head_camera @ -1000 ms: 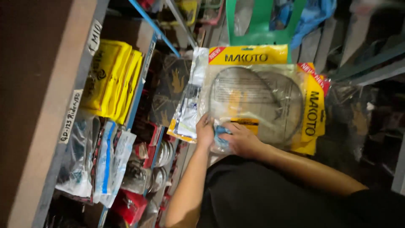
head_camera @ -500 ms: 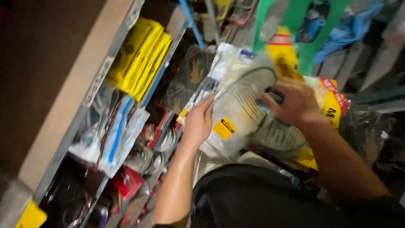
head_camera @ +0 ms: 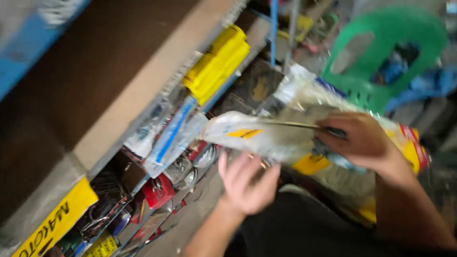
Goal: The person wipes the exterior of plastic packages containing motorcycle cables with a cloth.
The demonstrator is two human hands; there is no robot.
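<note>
As packet [head_camera: 266, 135] tips flatter, left hand [head_camera: 245, 183] released

At twelve o'clock sits a stack of bright yellow packets [head_camera: 219, 66]. Toward two o'clock, a green plastic chair [head_camera: 381, 47] with blue cloth [head_camera: 428, 83] beside it. At centre, a clear plastic packet [head_camera: 266, 135] showing grey-white, with yellow labels and a red-and-yellow edge. At seven o'clock, a yellow strip [head_camera: 47, 223] with black lettering, and red packaging [head_camera: 159, 190].
</note>
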